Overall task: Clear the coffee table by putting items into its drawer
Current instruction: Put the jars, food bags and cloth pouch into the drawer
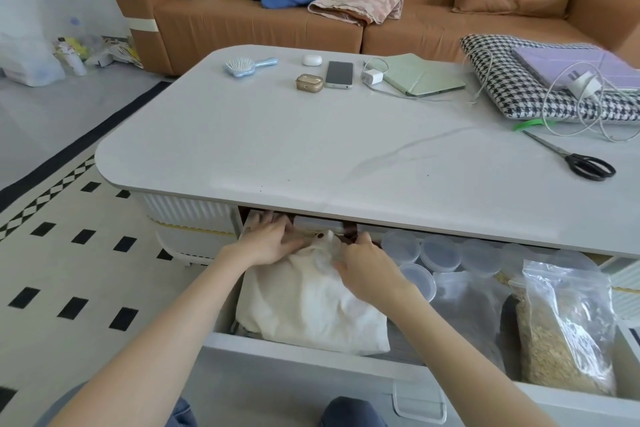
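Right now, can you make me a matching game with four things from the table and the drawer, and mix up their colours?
Things:
1. hairbrush
2. scissors
3. cloth bag
4. tablet cover

Colours:
a. cream
b. pale green
c. light blue
d. black handles

Right pairs: 1-c, 2-d, 3-a, 4-b.
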Demonstrator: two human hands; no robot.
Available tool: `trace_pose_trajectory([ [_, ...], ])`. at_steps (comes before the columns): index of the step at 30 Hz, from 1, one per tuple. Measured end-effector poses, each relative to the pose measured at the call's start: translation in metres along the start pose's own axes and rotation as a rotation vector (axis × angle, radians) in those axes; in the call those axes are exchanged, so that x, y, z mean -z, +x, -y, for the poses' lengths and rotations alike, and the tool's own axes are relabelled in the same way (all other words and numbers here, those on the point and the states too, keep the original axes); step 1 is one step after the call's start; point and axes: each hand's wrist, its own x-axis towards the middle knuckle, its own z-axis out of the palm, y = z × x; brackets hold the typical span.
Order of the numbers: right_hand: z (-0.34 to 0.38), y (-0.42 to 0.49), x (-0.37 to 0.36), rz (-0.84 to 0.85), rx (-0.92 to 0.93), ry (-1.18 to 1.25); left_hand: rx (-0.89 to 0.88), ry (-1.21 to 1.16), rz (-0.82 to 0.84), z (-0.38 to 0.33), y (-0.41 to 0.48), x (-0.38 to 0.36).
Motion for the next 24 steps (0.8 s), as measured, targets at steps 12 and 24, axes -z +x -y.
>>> trace_pose_trajectory([
  [12, -0.008, -0.010, -0.013, 0.073, -0.023, -0.013, -0.085, -0.577, -0.108, 0.001, 0.002, -0.008],
  [24, -0.002, -0.017, -0.002, -0.139, -0.057, 0.077, -0.173, -0.371, 0.104, 0.001, -0.023, -0.005],
])
